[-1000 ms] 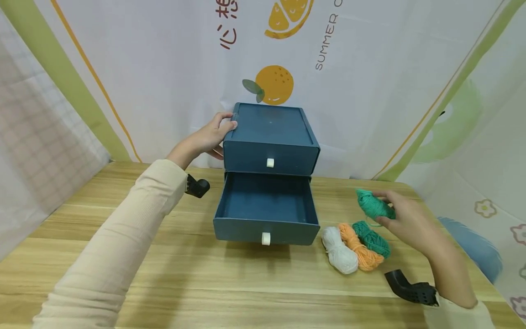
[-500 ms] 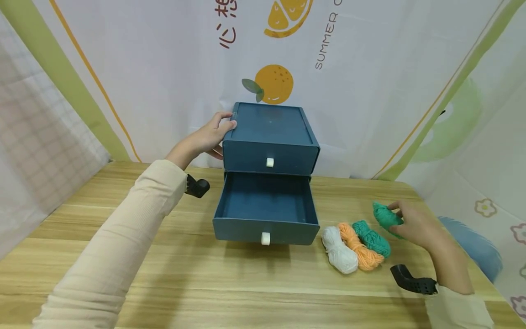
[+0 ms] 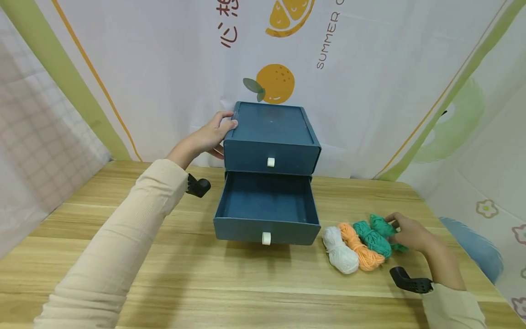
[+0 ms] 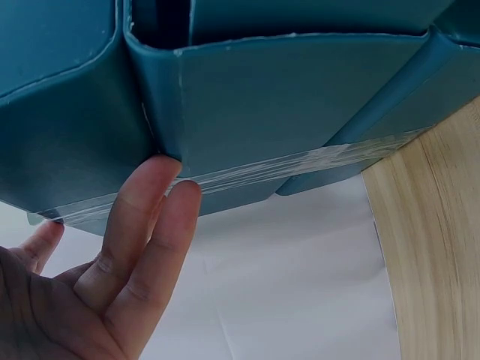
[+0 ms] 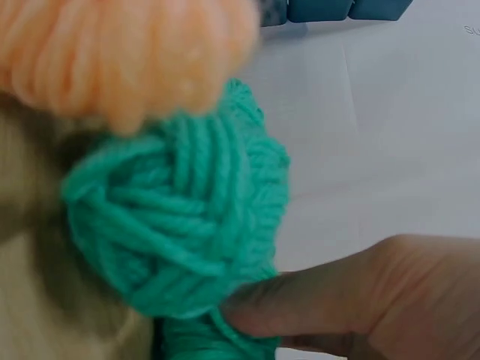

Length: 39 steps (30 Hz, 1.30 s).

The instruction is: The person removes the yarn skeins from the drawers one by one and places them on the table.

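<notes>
A dark blue drawer cabinet [image 3: 269, 123] stands on the table with its lower drawer [image 3: 267, 230] pulled out. At the cabinet's upper left edge rests my left hand [image 3: 209, 136], thumb and a finger on top. In the left wrist view, nearly straight fingers [image 4: 154, 247] touch the side wall beside clear tape. My right hand [image 3: 412, 233] holds a green yarn skein [image 3: 381, 225] low over the table, partly hidden by the fingers. It lies against another green skein [image 3: 373, 240]. An orange skein [image 3: 361, 249] and a white skein [image 3: 340, 250] continue the row to the left.
The wooden table [image 3: 197, 283] runs back to a white curtain [image 3: 164, 68] with fruit prints. Black wrist mounts [image 3: 411, 281] sit on both arms. The drawer's white knob [image 3: 266, 238] points toward the front.
My right hand has moved right and down with the green skein, bringing it beside the other green skein. My left hand and the cabinet have stayed in place.
</notes>
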Available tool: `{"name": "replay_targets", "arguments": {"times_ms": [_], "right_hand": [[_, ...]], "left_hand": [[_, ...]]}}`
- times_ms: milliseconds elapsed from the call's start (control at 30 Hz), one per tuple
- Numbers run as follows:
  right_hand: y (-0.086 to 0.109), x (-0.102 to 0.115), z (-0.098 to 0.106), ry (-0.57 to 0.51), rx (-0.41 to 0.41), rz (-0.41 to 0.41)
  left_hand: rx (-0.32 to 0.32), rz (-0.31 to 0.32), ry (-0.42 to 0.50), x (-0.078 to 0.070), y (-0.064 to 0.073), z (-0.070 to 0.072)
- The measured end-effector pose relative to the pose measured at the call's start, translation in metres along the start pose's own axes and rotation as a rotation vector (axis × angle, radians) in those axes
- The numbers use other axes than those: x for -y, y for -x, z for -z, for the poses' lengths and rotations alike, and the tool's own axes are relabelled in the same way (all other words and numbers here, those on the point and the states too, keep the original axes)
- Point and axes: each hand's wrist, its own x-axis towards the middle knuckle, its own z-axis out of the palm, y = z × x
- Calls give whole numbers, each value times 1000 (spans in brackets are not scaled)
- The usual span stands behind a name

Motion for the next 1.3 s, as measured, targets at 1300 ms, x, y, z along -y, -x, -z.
{"name": "replay_targets", "arguments": {"times_ms": [1300], "right_hand": [[44, 64, 30, 103, -175, 228]], "left_hand": [[-3, 1, 2, 0, 0, 1]]}}
